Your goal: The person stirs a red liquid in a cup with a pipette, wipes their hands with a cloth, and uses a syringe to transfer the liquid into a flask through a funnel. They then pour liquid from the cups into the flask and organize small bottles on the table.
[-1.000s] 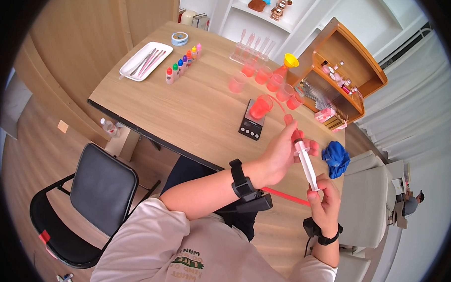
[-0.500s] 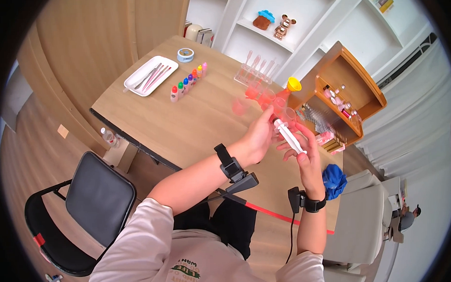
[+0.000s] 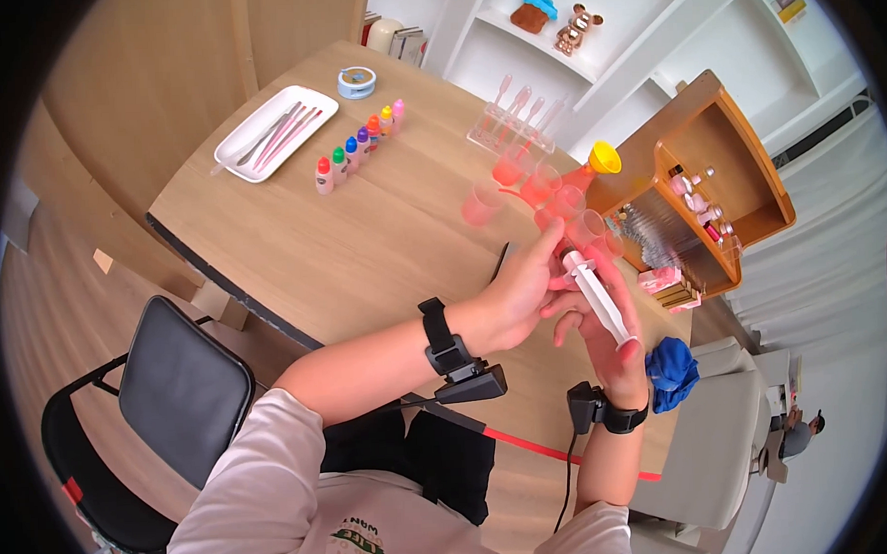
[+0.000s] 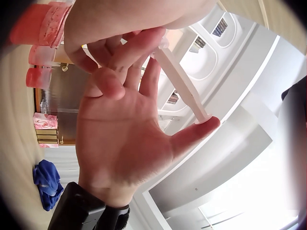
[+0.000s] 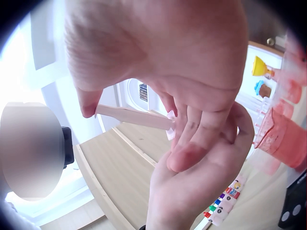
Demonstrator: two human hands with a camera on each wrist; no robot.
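Note:
A clear plastic syringe [image 3: 596, 296] is held slanted above the table, over the cluster of pink cups [image 3: 558, 207]. My left hand [image 3: 522, 289] grips its barrel end, and my fingers hide the tip. My right hand [image 3: 612, 344] holds the other end, fingers curled at the flange and thumb on the end of the drawn-out plunger [image 4: 184, 88]. In the left wrist view the right thumb tip [image 4: 211, 123] meets the plunger end. The right wrist view shows the plunger [image 5: 134, 117] running from thumb to fingers. A black scale [image 3: 502, 260] peeks out beside my left hand.
Colored dropper bottles [image 3: 356, 143], a white tray of tools [image 3: 263, 132] and a tape roll [image 3: 356, 82] lie at the far left. A pipette rack [image 3: 516, 113], a yellow funnel [image 3: 603, 157] and a wooden shelf [image 3: 723, 170] stand beyond the cups. A blue cloth [image 3: 672, 372] lies right.
Both hands have carried the syringe forward, from near the table's front edge to over the pink cups and scale. The right hand has shifted its hold at the plunger end.

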